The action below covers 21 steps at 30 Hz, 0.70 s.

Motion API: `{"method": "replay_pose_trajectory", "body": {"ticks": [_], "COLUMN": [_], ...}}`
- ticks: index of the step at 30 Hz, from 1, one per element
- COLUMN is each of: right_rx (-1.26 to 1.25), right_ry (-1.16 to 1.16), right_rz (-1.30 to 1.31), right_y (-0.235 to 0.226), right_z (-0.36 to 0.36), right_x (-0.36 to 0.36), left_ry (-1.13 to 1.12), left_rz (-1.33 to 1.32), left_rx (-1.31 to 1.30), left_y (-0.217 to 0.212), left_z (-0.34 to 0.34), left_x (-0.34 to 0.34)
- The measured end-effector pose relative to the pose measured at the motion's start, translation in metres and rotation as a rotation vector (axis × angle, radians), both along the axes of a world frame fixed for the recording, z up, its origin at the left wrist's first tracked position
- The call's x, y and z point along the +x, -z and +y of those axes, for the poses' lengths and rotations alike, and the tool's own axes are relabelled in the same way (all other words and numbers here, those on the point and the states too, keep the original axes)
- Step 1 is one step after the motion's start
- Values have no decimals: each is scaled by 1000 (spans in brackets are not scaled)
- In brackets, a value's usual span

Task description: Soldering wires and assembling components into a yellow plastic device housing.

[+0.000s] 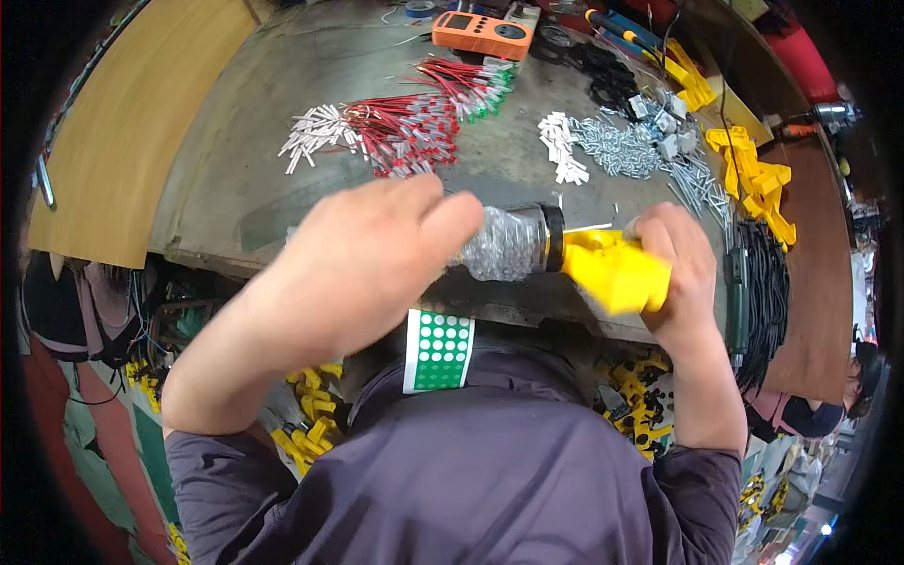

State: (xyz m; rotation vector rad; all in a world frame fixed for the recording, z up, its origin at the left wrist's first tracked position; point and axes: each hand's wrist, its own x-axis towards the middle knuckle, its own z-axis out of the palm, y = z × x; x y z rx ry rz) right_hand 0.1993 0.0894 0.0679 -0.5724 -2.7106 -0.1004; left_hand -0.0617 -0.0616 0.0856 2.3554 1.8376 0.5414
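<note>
Above the table's near edge, a bubble-wrapped piece (pixel 504 247) lies sideways between my hands, with a black ring (pixel 552 238) at its right end. Next to the ring is a yellow plastic part (pixel 617 273), blurred by motion. My right hand (pixel 680 264) is closed round the yellow part's right end. My left hand (pixel 381 250) is closed at the left part of the bubble wrap and covers much of it; its curled fingers are partly hidden. What the wrap encloses is not visible. A green and white sticker sheet (pixel 439 350) hangs below the table edge, against my lap.
Red-wired parts (pixel 405 132) with white sleeves lie in heaps on the worktable (pixel 235 141). White sleeves (pixel 562 146), screws (pixel 617 146) and yellow plastic parts (pixel 753 179) sit at the right. An orange meter (pixel 482 36) is at the back. Black cables (pixel 763 301) hang over the right side.
</note>
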Motion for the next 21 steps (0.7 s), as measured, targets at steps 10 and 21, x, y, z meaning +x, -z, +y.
{"method": "replay_pose_trajectory", "body": {"ticks": [10,21], "right_rx": [-509,-171], "right_ry": [-104,-4], "right_rz": [-21,-140], "right_y": [22,67], "right_z": [77,105], "right_x": [-143,-222], "left_ry": [18,-121], "left_rz": [33,140], "left_rx": [100,353], "left_y": [79,117], "left_z": [-35,-32], "left_x": [21,24]}}
